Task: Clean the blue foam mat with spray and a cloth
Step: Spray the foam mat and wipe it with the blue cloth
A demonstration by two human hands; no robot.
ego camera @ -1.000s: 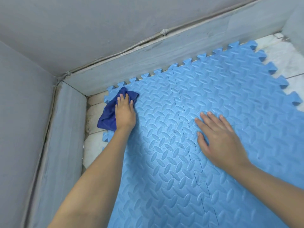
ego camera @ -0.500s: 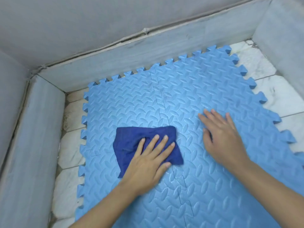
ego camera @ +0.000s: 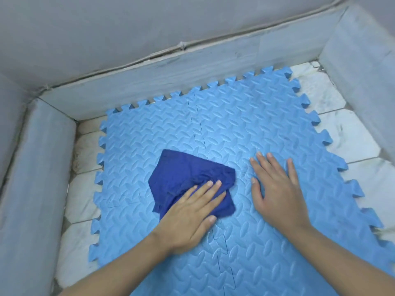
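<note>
Blue foam mat [ego camera: 245,129] fills the floor; the dark cloth [ego camera: 188,180] sits mid-mat under the left hand [ego camera: 190,212], fingers flat and pressing — wiping is underway. The right hand [ego camera: 277,189] lies spread at its three o'clock, bracing; next, I'd guess, comes a firm sweep toward unwiped foam at twelve o'clock — no spray in sight.

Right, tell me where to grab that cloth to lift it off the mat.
Pinch the cloth at its bunched ridge just beyond the left hand, coming from above. The folds there stand up off the mat, while the far-left corner lies flat and gives little to pinch. The right hand lies flat on the mat.
</note>
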